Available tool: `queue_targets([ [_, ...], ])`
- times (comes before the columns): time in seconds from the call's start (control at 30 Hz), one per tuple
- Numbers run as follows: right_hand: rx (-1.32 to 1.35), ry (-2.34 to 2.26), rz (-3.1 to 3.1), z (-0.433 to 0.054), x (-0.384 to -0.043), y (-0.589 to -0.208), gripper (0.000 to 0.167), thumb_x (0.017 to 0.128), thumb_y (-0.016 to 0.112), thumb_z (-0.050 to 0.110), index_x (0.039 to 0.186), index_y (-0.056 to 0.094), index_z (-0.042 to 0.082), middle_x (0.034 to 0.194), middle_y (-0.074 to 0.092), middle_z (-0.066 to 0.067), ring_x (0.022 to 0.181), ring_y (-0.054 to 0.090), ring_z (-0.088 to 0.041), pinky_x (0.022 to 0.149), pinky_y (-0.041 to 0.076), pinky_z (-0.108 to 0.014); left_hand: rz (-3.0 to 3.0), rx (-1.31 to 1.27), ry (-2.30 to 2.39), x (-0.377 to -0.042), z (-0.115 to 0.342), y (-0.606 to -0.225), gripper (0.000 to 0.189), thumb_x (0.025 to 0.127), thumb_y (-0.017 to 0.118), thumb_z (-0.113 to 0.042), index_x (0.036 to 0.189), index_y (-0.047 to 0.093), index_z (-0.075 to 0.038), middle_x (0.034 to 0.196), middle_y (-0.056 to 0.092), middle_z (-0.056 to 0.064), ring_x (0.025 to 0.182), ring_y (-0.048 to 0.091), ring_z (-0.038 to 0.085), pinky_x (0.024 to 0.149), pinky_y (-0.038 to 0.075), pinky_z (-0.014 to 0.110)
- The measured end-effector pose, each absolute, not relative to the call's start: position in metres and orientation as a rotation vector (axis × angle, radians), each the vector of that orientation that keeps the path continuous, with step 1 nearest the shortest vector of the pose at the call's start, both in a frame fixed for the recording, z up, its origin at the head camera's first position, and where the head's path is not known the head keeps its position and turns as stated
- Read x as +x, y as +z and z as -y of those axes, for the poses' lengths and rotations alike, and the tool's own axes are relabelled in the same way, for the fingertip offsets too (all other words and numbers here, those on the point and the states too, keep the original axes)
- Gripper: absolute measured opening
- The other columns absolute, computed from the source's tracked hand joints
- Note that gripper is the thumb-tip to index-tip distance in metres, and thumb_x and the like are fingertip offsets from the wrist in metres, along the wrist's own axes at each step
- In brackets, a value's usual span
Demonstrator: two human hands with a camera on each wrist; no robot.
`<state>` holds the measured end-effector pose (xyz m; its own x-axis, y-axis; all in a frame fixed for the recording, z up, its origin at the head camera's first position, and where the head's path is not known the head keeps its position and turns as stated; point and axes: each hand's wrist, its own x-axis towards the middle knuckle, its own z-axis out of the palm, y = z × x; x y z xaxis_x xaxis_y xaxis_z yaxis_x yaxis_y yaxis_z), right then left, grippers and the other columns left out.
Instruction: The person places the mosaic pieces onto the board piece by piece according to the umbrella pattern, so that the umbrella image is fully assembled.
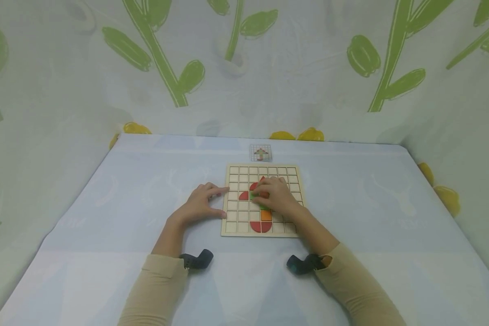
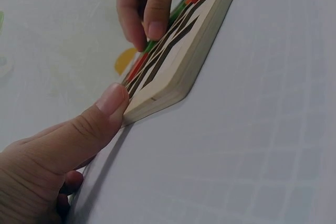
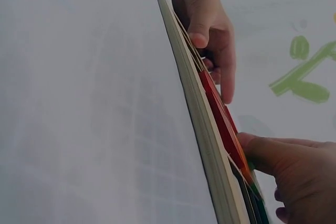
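Note:
A square wooden grid board (image 1: pixel 232 229) lies on the table with coloured flat pieces in its cells. My right hand (image 1: pixel 275 195) reaches over its middle, thumb and forefinger pinching a small green piece (image 1: pixel 251 195). In the left wrist view those fingertips (image 2: pixel 155 29) are close over the board. Left of the green piece sits a red quarter-round piece (image 1: pixel 243 196). Below the hand are an orange square (image 1: pixel 266 215) and two red rounded pieces (image 1: pixel 261 227). My left hand (image 1: pixel 198 203) rests against the board's left edge, thumb and forefinger spread apart.
A small pattern card (image 1: pixel 261 153) with a coloured figure lies behind the board. The white-covered table (image 1: pixel 106 226) meets a leaf-printed wall cloth (image 1: pixel 293 81) at the back. Dark wrist cameras (image 1: pixel 198 259) sit at both cuffs.

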<state>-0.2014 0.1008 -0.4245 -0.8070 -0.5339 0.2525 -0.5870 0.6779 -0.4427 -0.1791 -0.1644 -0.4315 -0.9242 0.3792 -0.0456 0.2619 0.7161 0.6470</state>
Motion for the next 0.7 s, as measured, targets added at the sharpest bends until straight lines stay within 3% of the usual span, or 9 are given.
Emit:
queue_targets([
  [0.47,0.927,0.797,2.792,-0.098,-0.2006,-0.424,0.022,0.08,0.075,0.029,0.099,0.075,0.017,0.106,0.065,-0.001,0.099,0.051,-0.022,0.087,0.034,-0.041,-2.746,0.519,1.004,-0.1772,0.1651,-0.4306,0.08,0.067,0.082,-0.043,0.137,0.051,-0.021,0.113,0.051,0.002,0.102,0.041,0.02,0.084,0.035,0.036],
  [0.7,0.945,0.851,2.635,-0.1056,-0.1985,-0.4247,0.034,0.076,0.079,0.029,0.105,0.072,0.012,0.112,0.064,-0.006,0.107,0.05,-0.026,0.093,0.036,-0.046,-2.702,0.52,0.985,-0.1773,0.1639,-0.4285,0.079,0.071,0.078,-0.045,0.14,0.048,-0.021,0.126,0.048,0.007,0.115,0.039,0.025,0.096,0.034,0.048],
])
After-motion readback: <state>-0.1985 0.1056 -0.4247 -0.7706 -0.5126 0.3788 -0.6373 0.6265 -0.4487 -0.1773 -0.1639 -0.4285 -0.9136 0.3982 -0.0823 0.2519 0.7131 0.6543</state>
